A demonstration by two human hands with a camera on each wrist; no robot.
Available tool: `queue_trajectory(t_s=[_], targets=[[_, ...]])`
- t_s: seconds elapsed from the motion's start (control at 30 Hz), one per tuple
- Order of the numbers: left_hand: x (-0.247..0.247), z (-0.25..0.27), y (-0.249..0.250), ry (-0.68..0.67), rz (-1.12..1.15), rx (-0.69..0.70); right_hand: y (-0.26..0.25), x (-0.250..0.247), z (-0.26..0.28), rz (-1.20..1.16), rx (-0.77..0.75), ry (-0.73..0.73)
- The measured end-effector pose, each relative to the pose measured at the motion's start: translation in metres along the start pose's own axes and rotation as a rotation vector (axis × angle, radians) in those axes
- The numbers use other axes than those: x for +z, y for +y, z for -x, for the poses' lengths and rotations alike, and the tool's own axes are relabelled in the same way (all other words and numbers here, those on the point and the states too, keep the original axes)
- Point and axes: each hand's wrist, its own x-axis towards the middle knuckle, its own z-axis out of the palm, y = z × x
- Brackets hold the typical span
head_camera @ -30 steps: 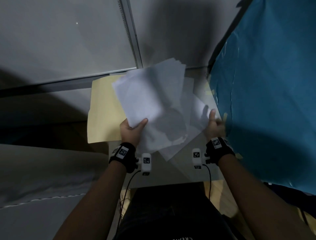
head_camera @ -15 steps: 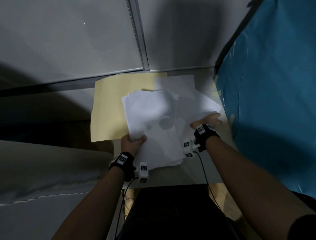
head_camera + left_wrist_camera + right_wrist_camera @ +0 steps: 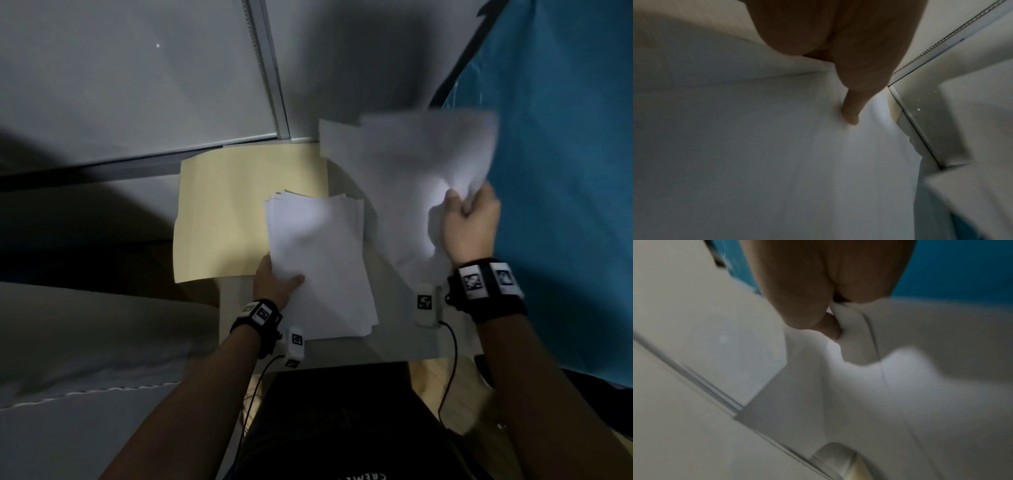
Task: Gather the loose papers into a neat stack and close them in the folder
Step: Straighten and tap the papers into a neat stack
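A cream folder (image 3: 222,212) lies open on the small table. A stack of white papers (image 3: 318,263) rests partly over the folder's right edge and the table. My left hand (image 3: 277,281) holds this stack at its near left edge, thumb on top; the thumb (image 3: 851,112) presses the paper in the left wrist view. My right hand (image 3: 469,222) pinches a few loose white sheets (image 3: 411,178) raised above the table at the right, blurred with motion. In the right wrist view the fingers (image 3: 830,327) crumple the sheets' (image 3: 900,386) edge.
A small pale table (image 3: 394,342) stands against a grey wall with a metal strip (image 3: 267,68). A blue sheet (image 3: 565,171) hangs close on the right. A grey surface lies at the left. My dark-clothed lap is below the table's near edge.
My right hand has lifted a few sheets up and to the right, away from the pile. My left hand has kept its hold on the stack, which now lies squarer.
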Motion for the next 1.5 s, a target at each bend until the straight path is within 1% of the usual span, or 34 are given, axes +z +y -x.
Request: queue_trajectory(t_s=[0.07, 0.1, 0.13, 0.17, 0.23, 0.3, 0.37, 0.4, 0.43, 0.5, 0.53, 0.57, 0.63, 0.73, 0.8, 0.83, 0.9, 1.0, 1.07, 1.13, 1.23, 1.3, 1.37, 1.43, 1.5], targets=[[0.005, 0.002, 0.0, -0.014, 0.034, -0.007, -0.007, -0.006, -0.01, -0.189, 0.061, 0.011], [0.007, 0.003, 0.0, -0.021, 0.049, -0.015, -0.01, -0.007, -0.015, -0.278, 0.119, -0.016], [0.008, 0.004, 0.0, -0.027, 0.062, -0.026, -0.003, -0.002, -0.018, -0.315, 0.202, -0.053], [0.011, 0.005, -0.001, -0.034, 0.073, -0.03, -0.002, 0.001, -0.016, -0.32, 0.269, -0.111], [0.013, 0.006, -0.001, -0.05, 0.095, -0.053, 0.012, 0.021, -0.007, -0.225, 0.408, -0.226], [0.013, 0.007, 0.0, -0.056, 0.135, -0.094, 0.03, 0.043, 0.011, -0.151, 0.497, -0.355], [0.012, 0.002, -0.002, -0.056, 0.181, -0.153, 0.053, 0.062, 0.025, -0.112, 0.494, -0.492], [0.011, -0.002, -0.007, -0.07, 0.248, -0.198, 0.06, 0.069, 0.031, -0.079, 0.479, -0.538], [0.011, -0.009, -0.015, -0.106, 0.334, -0.254, 0.067, 0.075, 0.036, -0.056, 0.463, -0.574], [0.007, -0.008, -0.008, -0.186, 0.442, -0.34, 0.069, 0.082, 0.042, -0.031, 0.45, -0.606], [0.006, -0.002, 0.001, -0.189, 0.437, -0.319, 0.07, 0.085, 0.042, -0.012, 0.421, -0.619], [0.005, 0.003, 0.01, -0.163, 0.394, -0.257, 0.07, 0.088, 0.043, 0.018, 0.382, -0.634], [0.007, 0.005, 0.008, -0.121, 0.307, -0.182, 0.069, 0.092, 0.044, 0.065, 0.28, -0.701], [0.008, 0.001, 0.001, -0.098, 0.266, -0.187, 0.079, 0.103, 0.044, 0.144, 0.182, -0.771], [0.006, -0.001, 0.002, -0.105, 0.258, -0.207, 0.087, 0.108, 0.041, 0.251, 0.176, -0.793], [0.005, -0.001, 0.005, -0.111, 0.256, -0.208, 0.089, 0.109, 0.038, 0.294, 0.198, -0.787], [0.003, -0.003, 0.004, -0.12, 0.258, -0.21, 0.086, 0.108, 0.033, 0.313, 0.241, -0.803], [0.005, -0.001, 0.007, -0.109, 0.232, -0.226, 0.089, 0.112, 0.035, 0.343, 0.271, -0.902], [0.007, 0.002, 0.01, -0.105, 0.205, -0.208, 0.105, 0.119, 0.037, 0.312, 0.304, -0.902], [0.008, 0.006, 0.012, -0.105, 0.21, -0.184, 0.1, 0.113, 0.04, 0.261, 0.35, -0.814], [0.002, 0.007, 0.012, -0.102, 0.235, -0.142, 0.092, 0.1, 0.037, 0.201, 0.362, -0.666], [-0.004, 0.009, 0.013, -0.126, 0.257, -0.133, 0.091, 0.093, 0.032, 0.054, 0.376, -0.622], [-0.01, 0.01, 0.014, -0.151, 0.306, -0.128, 0.085, 0.087, 0.03, -0.1, 0.424, -0.649], [-0.012, 0.013, 0.018, -0.186, 0.342, -0.12, 0.077, 0.083, 0.034, -0.212, 0.463, -0.743], [-0.01, 0.016, 0.027, -0.214, 0.348, -0.1, 0.07, 0.085, 0.04, -0.276, 0.47, -0.834]])
